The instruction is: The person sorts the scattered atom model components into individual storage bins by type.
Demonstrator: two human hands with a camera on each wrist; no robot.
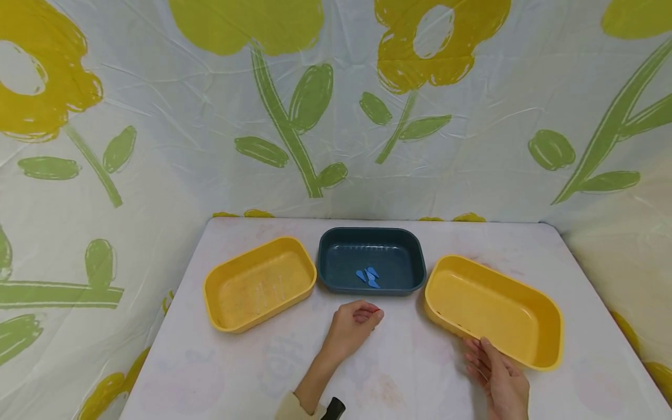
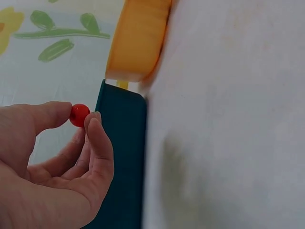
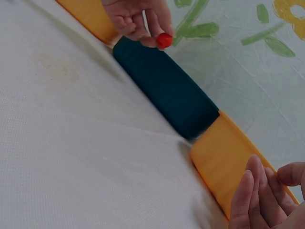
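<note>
My left hand point(image 1: 350, 329) is just in front of the dark teal bin point(image 1: 336, 290), pinching a small round red bead point(image 2: 79, 115) between thumb and forefinger. The bead shows a dark hole in the left wrist view. Several small blue teardrop-shaped pieces point(image 1: 372, 284) lie on the teal bin's floor. At the near side of the right yellow bin point(image 1: 546, 326), my right hand point(image 1: 501, 373) grips the rim, thumb over the edge and fingers along the outer wall. Small dark reddish marks show along that bin's near edge.
To the left stands another yellow bin point(image 1: 223, 277) with several thin clear sticks point(image 1: 278, 290) inside. The three bins form a row across a white cloth-covered table point(image 1: 399, 379). Behind them hangs a flower-print cloth point(image 1: 210, 116).
</note>
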